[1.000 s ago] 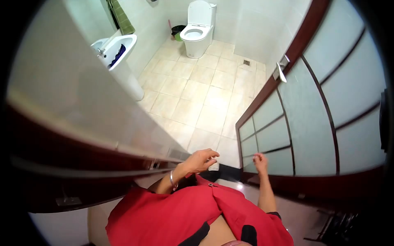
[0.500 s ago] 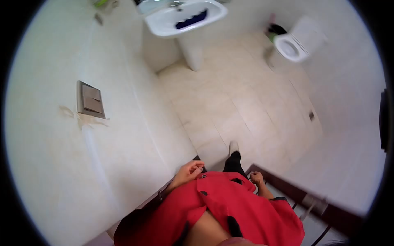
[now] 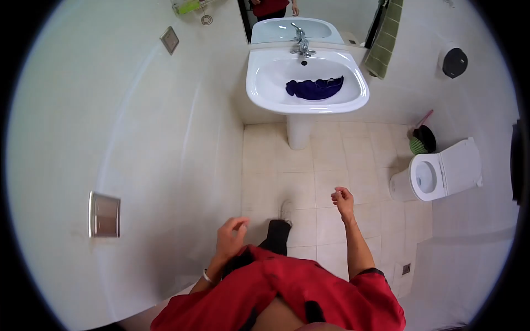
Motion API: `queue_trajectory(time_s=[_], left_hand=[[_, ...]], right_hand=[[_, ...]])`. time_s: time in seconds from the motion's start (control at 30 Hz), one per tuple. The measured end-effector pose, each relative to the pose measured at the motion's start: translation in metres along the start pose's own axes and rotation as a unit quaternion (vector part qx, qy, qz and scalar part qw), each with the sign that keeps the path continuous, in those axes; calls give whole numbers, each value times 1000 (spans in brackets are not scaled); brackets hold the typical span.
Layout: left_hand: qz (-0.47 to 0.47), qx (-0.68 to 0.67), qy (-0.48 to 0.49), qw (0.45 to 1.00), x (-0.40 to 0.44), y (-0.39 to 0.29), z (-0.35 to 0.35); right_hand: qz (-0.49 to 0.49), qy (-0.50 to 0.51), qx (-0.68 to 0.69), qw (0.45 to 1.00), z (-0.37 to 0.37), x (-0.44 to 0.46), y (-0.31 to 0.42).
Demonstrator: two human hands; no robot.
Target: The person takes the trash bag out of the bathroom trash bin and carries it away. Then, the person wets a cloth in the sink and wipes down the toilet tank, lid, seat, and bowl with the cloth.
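Note:
My left hand [image 3: 231, 236] hangs in front of my body near the left wall, with its thumb apart from loosely bent fingers and nothing in it. Further out to the right, my right hand [image 3: 343, 201] is held over the floor, its fingers relaxed and slightly curled around nothing visible. Neither hand touches anything. Ahead of both is a white pedestal sink [image 3: 259, 91], and in its basin lies a crumpled dark blue cloth [image 3: 314, 89]. A chrome faucet [image 3: 302, 44] stands at the sink's back rim.
To the right is a white toilet [image 3: 425, 175] with its lid up. A green-and-black bin [image 3: 422, 142] sits in the corner. Above the sink are a mirror [image 3: 342, 16] and a hanging green towel [image 3: 385, 44]. A switch plate [image 3: 105, 215] is on the left wall.
I have stepped further into the bathroom, so the sink appears nearer and more central. My right hand has swung forward, away from the doorway's dark frame. My left hand has shifted left in view.

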State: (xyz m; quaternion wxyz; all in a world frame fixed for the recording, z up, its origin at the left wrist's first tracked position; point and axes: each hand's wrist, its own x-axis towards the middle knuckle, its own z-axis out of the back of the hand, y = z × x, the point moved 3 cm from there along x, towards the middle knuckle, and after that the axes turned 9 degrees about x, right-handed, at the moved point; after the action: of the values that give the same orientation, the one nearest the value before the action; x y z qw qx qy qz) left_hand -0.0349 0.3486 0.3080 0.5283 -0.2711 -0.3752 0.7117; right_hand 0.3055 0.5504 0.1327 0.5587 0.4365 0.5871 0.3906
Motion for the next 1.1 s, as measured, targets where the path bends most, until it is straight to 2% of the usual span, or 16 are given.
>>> queue_trajectory(time_s=[0.07, 0.1, 0.13, 0.2, 0.27, 0.33, 0.43, 0.53, 0.6, 0.67, 0.7, 0.83, 0.93, 1.0, 1.07, 1.1], left_hand=[[9, -15, -20, 1000, 50, -7, -1], [0, -41, -35, 999, 80, 4, -17], [2, -53, -44, 998, 115, -14, -29], [-75, -64, -42, 994, 169, -52, -30], [-91, -64, -39, 993, 228, -90, -38], [-148, -83, 6, 985, 277, -117, -48], [-170, -70, 29, 982, 338, -145, -76], [-111, -64, 9, 992, 377, -155, -102], [-81, -20, -2, 996, 399, -147, -113], [69, -173, -19, 982, 409, -126, -128], [93, -190, -24, 977, 414, -119, -131], [153, -217, -46, 963, 433, -126, -127], [169, -250, -72, 950, 452, -125, -131], [186, -255, -58, 947, 466, -124, -134], [198, -251, -25, 947, 480, -120, -136], [200, -255, -20, 946, 488, -114, -137]], right_hand=[[53, 56, 57, 995, -29, 32, 9], [20, 50, 66, 996, -44, 49, 20], [-30, 50, 67, 996, -49, 51, 31], [-49, 78, 101, 991, -71, 67, 83], [-56, 90, 121, 987, -78, 105, 128], [-42, 80, 172, 981, -87, 145, 184], [-41, 133, 213, 967, -109, 218, 254], [-72, 201, 231, 949, -152, 290, 307], [-115, 248, 256, 927, -188, 350, 315], [-147, 244, 302, 910, -224, 395, 320], [-169, 241, 338, 894, -242, 417, 324], [-219, 260, 400, 851, -291, 471, 337], [-267, 233, 427, 832, -303, 491, 343], [-273, 223, 428, 832, -303, 500, 342], [-229, 231, 350, 878, -302, 507, 337], [-230, 225, 347, 881, -301, 510, 340]])
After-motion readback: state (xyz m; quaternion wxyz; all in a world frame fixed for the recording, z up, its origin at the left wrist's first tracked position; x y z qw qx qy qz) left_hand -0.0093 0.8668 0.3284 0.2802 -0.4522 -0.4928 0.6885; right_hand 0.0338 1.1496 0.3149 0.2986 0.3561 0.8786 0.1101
